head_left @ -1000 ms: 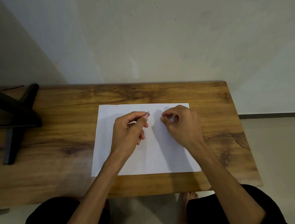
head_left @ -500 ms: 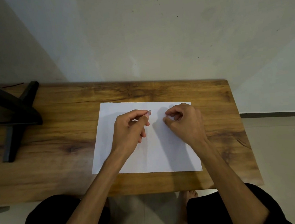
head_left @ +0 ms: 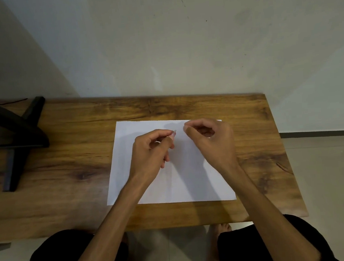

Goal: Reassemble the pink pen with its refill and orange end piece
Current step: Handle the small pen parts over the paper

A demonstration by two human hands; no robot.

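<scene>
My left hand (head_left: 153, 152) is closed around the pink pen (head_left: 174, 132). Only the pen's pale pink tip shows, poking out past my thumb and forefinger toward the right. My right hand (head_left: 213, 145) hovers just right of that tip, with thumb and forefinger pinched together a short gap away. Whatever sits in that pinch is hidden by the fingers. Both hands are over the far half of a white sheet of paper (head_left: 184, 183). No refill or orange end piece is visible.
The paper lies on a wooden table (head_left: 65, 160) that stands against a pale wall. A black stand (head_left: 11, 134) occupies the table's left end. The table's right edge drops to a tiled floor (head_left: 326, 169). My knees sit below the near edge.
My right hand has risen a little and its pinched fingertips have shifted slightly toward the far edge of the paper. The left hand with the pen has stayed almost still.
</scene>
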